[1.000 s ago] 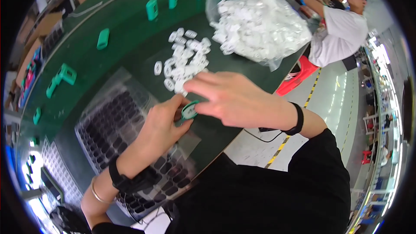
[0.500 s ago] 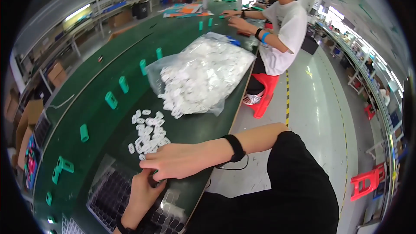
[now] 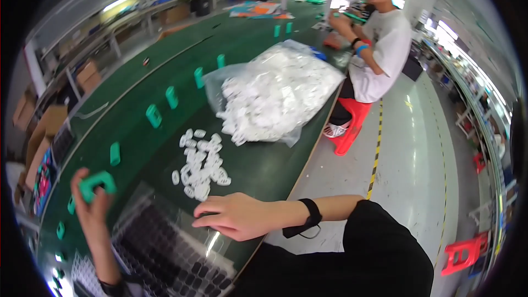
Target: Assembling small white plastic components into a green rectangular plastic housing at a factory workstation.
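Note:
My left hand (image 3: pixel 91 209) is raised over the left part of the table, slightly smeared by motion. Its thumb and fingers grip a green plastic housing (image 3: pixel 98 185) with an opening in it. My right hand (image 3: pixel 237 216) hovers at the near edge of a clear sheet of black oval pads (image 3: pixel 165 236), fingers stretched forward and apart, with nothing visible in them. Just beyond it lies a loose pile of small white oval parts (image 3: pixel 201 162). Other green housings stand in a line at the left, the closest a small upright one (image 3: pixel 115 154).
A large clear bag of white parts (image 3: pixel 280 93) lies on the green table (image 3: pixel 181 49) past the pile. A co-worker in a white shirt (image 3: pixel 385 49) sits on a red stool (image 3: pixel 355 124) at the far right. Another red stool (image 3: pixel 465 253) stands on the floor.
My hands have come apart. The left swung out leftward and now holds a green housing up; the right stayed near the pad sheet, its fingers now apart. The view shifted slightly.

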`<state>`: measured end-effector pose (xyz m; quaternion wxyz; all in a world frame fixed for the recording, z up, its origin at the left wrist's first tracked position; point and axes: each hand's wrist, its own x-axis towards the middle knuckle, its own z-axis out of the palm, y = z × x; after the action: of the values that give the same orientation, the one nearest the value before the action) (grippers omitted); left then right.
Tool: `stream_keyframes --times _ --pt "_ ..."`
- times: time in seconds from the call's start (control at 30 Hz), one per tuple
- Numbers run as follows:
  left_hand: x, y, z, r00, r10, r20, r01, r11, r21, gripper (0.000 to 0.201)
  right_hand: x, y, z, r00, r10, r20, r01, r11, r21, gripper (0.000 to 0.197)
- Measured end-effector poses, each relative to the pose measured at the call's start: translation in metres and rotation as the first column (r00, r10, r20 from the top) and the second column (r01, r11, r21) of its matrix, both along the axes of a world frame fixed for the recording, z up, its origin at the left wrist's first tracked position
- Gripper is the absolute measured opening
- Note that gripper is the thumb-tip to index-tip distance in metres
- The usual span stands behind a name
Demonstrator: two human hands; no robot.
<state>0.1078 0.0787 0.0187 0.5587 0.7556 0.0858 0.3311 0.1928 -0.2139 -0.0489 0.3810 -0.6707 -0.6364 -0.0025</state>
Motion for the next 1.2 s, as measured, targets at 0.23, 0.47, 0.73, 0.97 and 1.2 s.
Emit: stream_keyframes --times 0.23,0.47,0.73,0.97,1.2 --pt "-0.101 0.195 -0.004 0.939 0.114 0.325 -0.079 0.990 -0.117 0.036 -0.053 0.046 -0.022 0.922 0.364 0.131 -0.333 0.919 -0.210 0.058" --pt "-0.032 0.184 0.002 0.916 0.383 -0.118 -0.372 0.922 0.104 0.036 -0.059 0.037 -0.017 0.943 0.287 0.167 -0.213 0.908 -0.361 0.054" --pt "0.090 0.242 -0.064 0.767 0.525 -0.369 -0.174 0.723 0.668 0.044 -0.072 0.031 0.003 0.988 0.151 -0.025 -0.151 0.938 -0.313 0.044" --pt "0.072 0.236 -0.060 0.704 0.547 -0.454 -0.227 0.778 0.585 0.086 -0.057 0.030 0.008 0.999 0.032 -0.020 -0.036 0.964 -0.264 0.035" --pt "-0.004 0.205 -0.036 0.616 0.433 -0.658 0.193 0.727 0.659 0.062 -0.030 0.071 0.020 1.000 0.028 0.002 -0.027 0.990 -0.141 0.019"
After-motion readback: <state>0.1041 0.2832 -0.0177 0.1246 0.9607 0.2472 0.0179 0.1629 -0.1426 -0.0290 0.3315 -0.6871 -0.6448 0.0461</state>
